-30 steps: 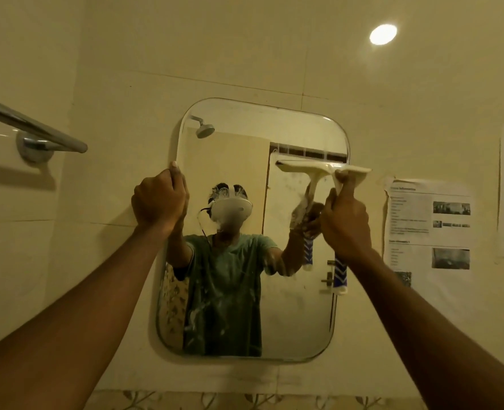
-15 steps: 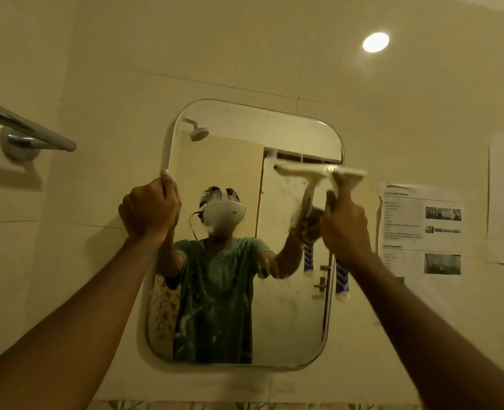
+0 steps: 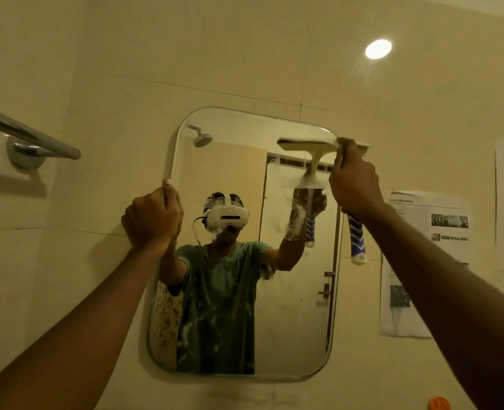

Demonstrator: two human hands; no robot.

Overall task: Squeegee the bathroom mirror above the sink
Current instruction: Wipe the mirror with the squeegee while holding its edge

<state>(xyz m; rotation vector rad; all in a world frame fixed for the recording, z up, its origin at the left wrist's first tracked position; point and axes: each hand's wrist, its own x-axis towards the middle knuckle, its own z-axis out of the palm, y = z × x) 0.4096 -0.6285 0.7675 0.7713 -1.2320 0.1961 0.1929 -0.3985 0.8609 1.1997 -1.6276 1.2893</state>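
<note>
The mirror point(image 3: 244, 291), a rounded rectangle fixed to the cream tiled wall point(image 3: 185, 54), served as the centre of the scene. The right hand point(image 3: 354, 184) was closed around the handle of the squeegee point(image 3: 357, 242), whose blue-and-white grip end stuck out below the fist just beside the mirror's right edge. The squeegee's pale blade lay flat against the glass at the mirror's upper right corner, running across the edge onto the wall. The left hand point(image 3: 151, 220) was curled shut on the mirror's left edge, thumb up along the rim. White smears and foam streaks marked the glass, thickest below the blade and over the lower middle. A chrome towel bar point(image 3: 29, 137) stood out from the wall well to the left of the mirror, and printed paper sheets point(image 3: 422, 261) were stuck to the wall just right of it. A round ceiling light point(image 3: 378, 49) glowed above and to the right of the mirror.
</note>
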